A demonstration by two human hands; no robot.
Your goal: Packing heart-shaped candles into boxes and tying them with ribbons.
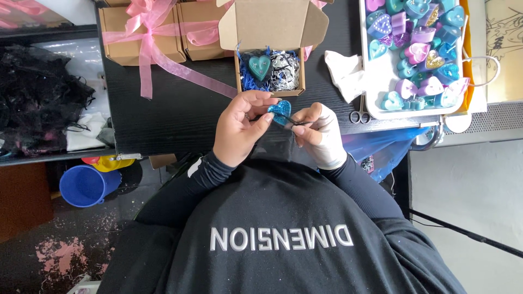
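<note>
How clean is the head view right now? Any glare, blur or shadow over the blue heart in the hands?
Head view: even, soft light and sharp focus; the blue glitter heart sparkles but is not washed out; the left hand and right hand pinch it and hide its edges; the white tray is bright but readable; the area under the black table is dim.

You have a single view, from the camera on your head, aimed almost straight down over your chest. Your black printed sweatshirt [283,239] fills the lower half, close to the lens, and its lettering reads mirrored and upside down. Farther off, the black wood-grain tabletop [163,114] crosses the upper half, and your two hands meet over its near edge at mid-frame. The top edge cuts off the open brown cardboard box [271,49] and the white rectangular tray [376,92]. The floor shows at both sides.
</note>
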